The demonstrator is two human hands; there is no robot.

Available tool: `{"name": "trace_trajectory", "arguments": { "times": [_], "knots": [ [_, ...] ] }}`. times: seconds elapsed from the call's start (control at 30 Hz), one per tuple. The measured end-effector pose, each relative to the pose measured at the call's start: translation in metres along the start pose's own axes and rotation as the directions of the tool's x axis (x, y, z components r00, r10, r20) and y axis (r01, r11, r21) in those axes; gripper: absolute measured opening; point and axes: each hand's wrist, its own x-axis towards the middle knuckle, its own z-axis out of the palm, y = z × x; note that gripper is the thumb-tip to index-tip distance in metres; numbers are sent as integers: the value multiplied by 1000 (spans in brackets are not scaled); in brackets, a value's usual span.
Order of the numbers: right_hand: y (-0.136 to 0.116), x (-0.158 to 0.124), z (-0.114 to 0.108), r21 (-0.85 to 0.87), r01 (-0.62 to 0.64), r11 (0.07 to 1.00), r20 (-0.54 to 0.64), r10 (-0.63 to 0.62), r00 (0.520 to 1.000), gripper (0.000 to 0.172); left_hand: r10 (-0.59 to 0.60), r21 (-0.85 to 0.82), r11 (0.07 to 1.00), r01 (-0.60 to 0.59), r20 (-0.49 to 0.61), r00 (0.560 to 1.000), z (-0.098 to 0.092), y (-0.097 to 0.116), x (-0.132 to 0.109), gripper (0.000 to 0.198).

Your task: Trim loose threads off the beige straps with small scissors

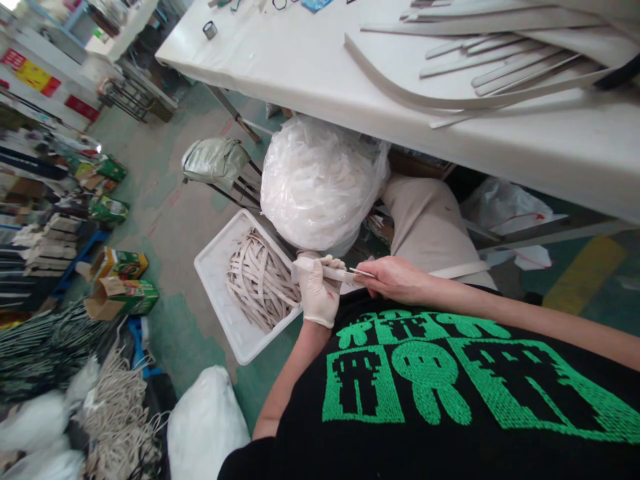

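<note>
My left hand (320, 293), in a white glove, is closed around a pale flat strip (336, 274) in front of my body. A whitish, translucent piece (301, 269) sticks out past its fingers; what it is I cannot make out. Bare and closed, my right hand (393, 279) grips the strip's other end, and a thin light edge (363, 272) shows at its fingertips. Just left of the gloved hand stands a white plastic crate (220, 288) with a tangle of beige strips (260, 280) in it.
A large clear bag (320, 183) of white material bulges beside the crate, under the edge of a white table (300, 67). Long beige strips (500, 60) lie on the table. A padded stool (217, 160) stands behind the crate. White sacks (207, 427) and open cartons (120, 297) are at left.
</note>
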Motion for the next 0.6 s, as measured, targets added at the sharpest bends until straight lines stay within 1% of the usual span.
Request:
{"name": "trace_trajectory", "arguments": {
  "times": [0.03, 0.1, 0.17, 0.23, 0.3, 0.4, 0.47, 0.5, 0.53, 0.6],
  "knots": [
    [4, -4, -1, 66, 16, 998, 20, -17, 1000, 37, 7, -33, 999, -7, -15, 1000, 0, 6, 2, 29],
    [12, -13, -2, 197, 85, 977, 22, -91, 996, 40, 1, -80, 997, -8, -95, 995, 1, 15, 5, 35],
    [17, -22, -3, 252, 209, 945, -55, -202, 978, 43, -14, -93, 996, -3, -182, 983, 3, 19, 7, 37],
    [17, -30, -5, 225, 354, 908, -148, -328, 933, 39, -27, -82, 997, 10, -206, 978, 4, 19, 8, 36],
    [14, -36, -8, 193, 454, 870, -181, -423, 888, 34, -46, -69, 997, 33, -186, 981, 4, 17, 8, 34],
    [11, -39, -11, 189, 505, 842, -205, -469, 859, 36, -75, -66, 996, 65, -169, 983, 3, 15, 7, 32],
    [12, -38, -11, 159, 518, 840, -264, -470, 842, 31, -94, -78, 994, 82, -164, 982, 2, 15, 7, 32],
    [13, -37, -10, 126, 532, 837, -299, -479, 825, 29, -99, -80, 993, 87, -163, 982, 1, 15, 7, 31],
    [15, -35, -10, 78, 553, 830, -328, -502, 800, 27, -106, -78, 992, 94, -162, 981, 1, 15, 7, 30],
    [19, -32, -9, -63, 599, 798, -368, -577, 729, 26, -128, -70, 990, 119, -155, 980, 0, 14, 7, 30]
  ]
}}
